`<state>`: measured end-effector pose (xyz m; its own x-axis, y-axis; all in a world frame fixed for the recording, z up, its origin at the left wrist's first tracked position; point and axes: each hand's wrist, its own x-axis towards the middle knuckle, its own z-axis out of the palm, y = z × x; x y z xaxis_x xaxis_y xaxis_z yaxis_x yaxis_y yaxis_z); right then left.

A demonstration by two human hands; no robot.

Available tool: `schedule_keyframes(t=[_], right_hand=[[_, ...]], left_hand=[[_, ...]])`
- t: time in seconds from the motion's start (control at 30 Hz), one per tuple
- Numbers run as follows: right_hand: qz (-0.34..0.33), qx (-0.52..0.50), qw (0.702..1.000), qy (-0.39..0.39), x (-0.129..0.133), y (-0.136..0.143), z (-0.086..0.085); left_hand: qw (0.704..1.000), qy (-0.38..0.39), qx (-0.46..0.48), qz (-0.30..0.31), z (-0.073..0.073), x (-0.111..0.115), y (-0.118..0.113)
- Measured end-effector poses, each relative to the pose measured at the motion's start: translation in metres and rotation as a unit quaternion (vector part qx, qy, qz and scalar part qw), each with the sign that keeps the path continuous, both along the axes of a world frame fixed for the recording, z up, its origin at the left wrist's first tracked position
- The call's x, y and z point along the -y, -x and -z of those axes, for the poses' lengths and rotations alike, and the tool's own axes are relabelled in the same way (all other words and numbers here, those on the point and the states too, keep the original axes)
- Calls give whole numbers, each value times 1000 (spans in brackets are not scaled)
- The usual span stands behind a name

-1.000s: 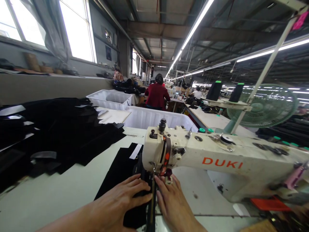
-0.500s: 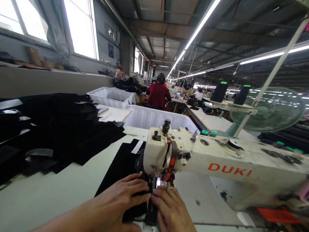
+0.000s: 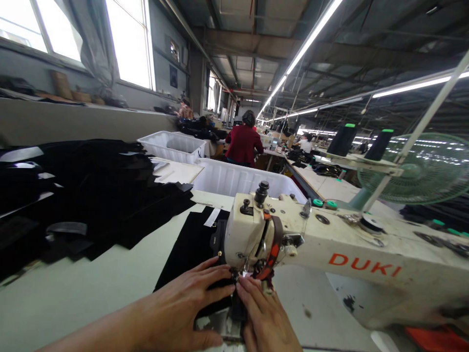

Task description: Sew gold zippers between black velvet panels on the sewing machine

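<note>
At the lower centre of the frame, the left hand (image 3: 186,297) hides part of the black cloth (image 3: 194,244), and the needle of the sewing machine (image 3: 311,237) is too small to tell. The bottom edge cuts the right hand (image 3: 264,313) near its wrist. At the right edge, the sewing machine and the fan (image 3: 428,171) are cut off.

The lone head-worn camera looks forward and slightly down — desk (image 3: 106,286) close at lower left, sewing machine (image 3: 311,244) near at lower right, ceiling (image 3: 366,44) across the top.
</note>
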<state>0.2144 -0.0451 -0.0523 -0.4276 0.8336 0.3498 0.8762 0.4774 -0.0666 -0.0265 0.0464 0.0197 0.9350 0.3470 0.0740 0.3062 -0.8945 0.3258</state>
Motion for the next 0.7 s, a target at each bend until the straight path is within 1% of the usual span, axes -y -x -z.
schedule_keyframes(t=[0.23, 0.47, 0.53, 0.6, 0.7], right_hand=[[9, -14, 1000, 10, 2, 0, -3], [21, 30, 999, 14, 4, 1, -6], [13, 49, 999, 4, 1, -3, -1], [-7, 68, 997, -34, -3, -8, 9], [-22, 85, 990, -109, -11, -14, 23]], left_hand=[[999, -6, 37, 8, -5, 1, 0], [999, 10, 44, 14, -5, 0, -3], [998, 22, 56, 14, -3, -1, -3], [996, 33, 77, 5, 0, -4, -3], [994, 21, 97, -42, 3, -15, -1]])
